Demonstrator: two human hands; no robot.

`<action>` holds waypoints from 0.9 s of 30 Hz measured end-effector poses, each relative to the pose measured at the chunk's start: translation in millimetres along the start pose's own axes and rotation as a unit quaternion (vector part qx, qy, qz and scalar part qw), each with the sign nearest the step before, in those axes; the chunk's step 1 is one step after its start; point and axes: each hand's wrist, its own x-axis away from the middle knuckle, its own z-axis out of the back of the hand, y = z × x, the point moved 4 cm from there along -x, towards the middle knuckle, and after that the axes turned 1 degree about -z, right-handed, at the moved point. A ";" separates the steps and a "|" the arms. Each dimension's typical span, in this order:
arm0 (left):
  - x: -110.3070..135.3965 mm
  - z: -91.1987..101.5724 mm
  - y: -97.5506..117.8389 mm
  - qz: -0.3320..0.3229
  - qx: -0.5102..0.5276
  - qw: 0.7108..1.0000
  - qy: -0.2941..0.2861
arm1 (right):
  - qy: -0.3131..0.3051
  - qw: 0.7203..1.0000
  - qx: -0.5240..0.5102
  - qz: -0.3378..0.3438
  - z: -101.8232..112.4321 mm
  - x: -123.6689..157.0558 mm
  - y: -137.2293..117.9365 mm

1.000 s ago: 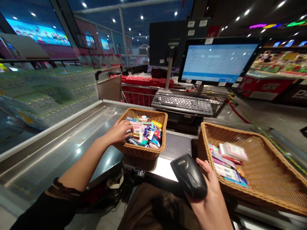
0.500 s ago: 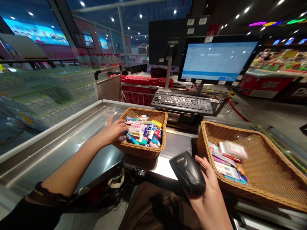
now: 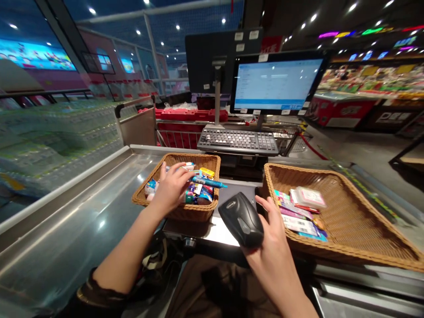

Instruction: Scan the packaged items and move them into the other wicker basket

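Observation:
My left hand (image 3: 172, 187) is closed on a blue pen (image 3: 209, 181), held above the left wicker basket (image 3: 190, 213) with its tip pointing right. Under the hand, small packaged goods (image 3: 200, 194) fill that basket, partly hidden by my fingers. My right hand (image 3: 270, 238) grips a black barcode scanner (image 3: 241, 219), its head tilted up and left, in front of the gap between the two baskets. Close to the right hand is the larger wicker basket (image 3: 351, 212), which contains a clear plastic box (image 3: 309, 197), a red pen (image 3: 306, 207) and several flat packets (image 3: 300, 224).
Behind the baskets stand a keyboard (image 3: 238, 140) and a lit monitor (image 3: 276, 86). A metal counter (image 3: 82, 221) with a raised edge stretches along the left. Beyond it are a cart (image 3: 139, 123) and stacked bottle packs (image 3: 59, 128).
My left hand has lifted the blue pen out of the goods and moved right with it. The right hand still grips the scanner. The whole view has shifted a little.

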 end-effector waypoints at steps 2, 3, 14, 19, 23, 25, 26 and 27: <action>-5.4 -10.7 19.0 0.006 0.019 1.000 0.008 | -0.014 1.000 0.012 0.009 -1.2 0.8 -1.2; -7.2 -15.7 27.5 0.009 0.029 0.999 0.011 | -0.017 1.000 0.018 0.008 -1.8 2.0 -1.3; -5.2 -53.3 58.6 0.051 0.076 0.994 0.066 | 0.038 0.998 0.014 -0.044 -3.6 14.5 0.6; -4.3 -50.8 58.8 0.055 0.075 0.994 0.060 | 0.031 0.998 0.016 -0.045 -5.4 15.0 3.3; -3.7 -48.8 59.6 0.056 0.073 0.994 0.053 | 0.025 0.999 0.014 -0.045 -6.2 15.2 3.0; -3.8 -49.0 59.7 0.060 0.073 0.994 0.046 | 0.025 0.999 0.012 -0.047 -5.9 15.4 2.7; -4.0 -49.2 59.6 0.063 0.074 0.994 0.043 | 0.025 0.998 0.012 -0.048 -5.9 15.6 2.6; -4.2 -49.4 59.4 0.067 0.075 0.994 0.041 | 0.024 0.999 0.010 -0.048 -5.9 15.7 2.5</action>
